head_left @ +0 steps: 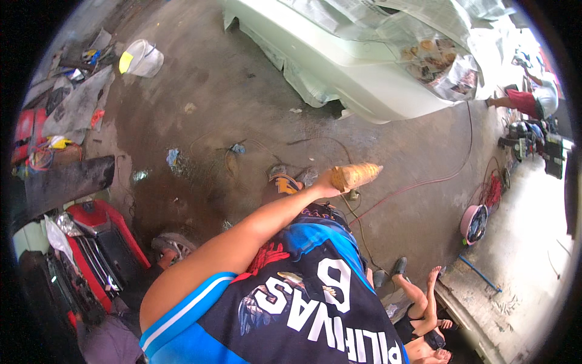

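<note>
My left arm stretches forward over the floor, and my left hand is closed around the wide end of a tan, tapered, ridged bottle-like object. Its narrow tip points to the right. What it is exactly, I cannot make out. Beyond it stands a pale car body with newspaper masking taped over its upper part. A gap of floor separates the object from the car. My right hand is out of view.
A thin red hose crosses the wet concrete floor. A white bucket stands at the far left, red car parts at the near left. A pink basin is at the right. People are at the far right and near right.
</note>
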Demonstrator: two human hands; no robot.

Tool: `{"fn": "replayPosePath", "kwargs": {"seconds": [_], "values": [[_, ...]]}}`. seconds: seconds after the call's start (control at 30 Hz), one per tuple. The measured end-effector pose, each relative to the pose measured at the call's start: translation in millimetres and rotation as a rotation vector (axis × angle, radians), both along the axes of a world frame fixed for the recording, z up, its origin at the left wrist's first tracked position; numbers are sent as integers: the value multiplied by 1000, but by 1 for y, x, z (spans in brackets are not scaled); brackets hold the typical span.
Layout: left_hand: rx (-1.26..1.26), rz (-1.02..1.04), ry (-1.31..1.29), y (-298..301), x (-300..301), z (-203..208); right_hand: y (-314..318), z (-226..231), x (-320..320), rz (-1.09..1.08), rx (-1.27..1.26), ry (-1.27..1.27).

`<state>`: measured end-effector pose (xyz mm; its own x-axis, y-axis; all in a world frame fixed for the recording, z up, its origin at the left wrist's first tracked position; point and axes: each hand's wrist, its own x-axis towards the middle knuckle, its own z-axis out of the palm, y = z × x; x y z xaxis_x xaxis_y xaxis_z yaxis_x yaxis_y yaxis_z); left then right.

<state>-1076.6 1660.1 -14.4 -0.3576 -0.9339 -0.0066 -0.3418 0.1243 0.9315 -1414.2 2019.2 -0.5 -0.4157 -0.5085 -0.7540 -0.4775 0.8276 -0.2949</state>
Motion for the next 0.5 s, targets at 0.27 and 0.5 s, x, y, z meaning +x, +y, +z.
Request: {"fn": "replayPosePath", "kwargs": {"seconds": [0.27, 0.5], "values": [[638, 578, 452, -74, 195, -4, -87, 83, 55, -350, 38, -198], [360, 1156, 781, -120, 316, 60, -26, -24, 45, -216, -133, -364]]}}
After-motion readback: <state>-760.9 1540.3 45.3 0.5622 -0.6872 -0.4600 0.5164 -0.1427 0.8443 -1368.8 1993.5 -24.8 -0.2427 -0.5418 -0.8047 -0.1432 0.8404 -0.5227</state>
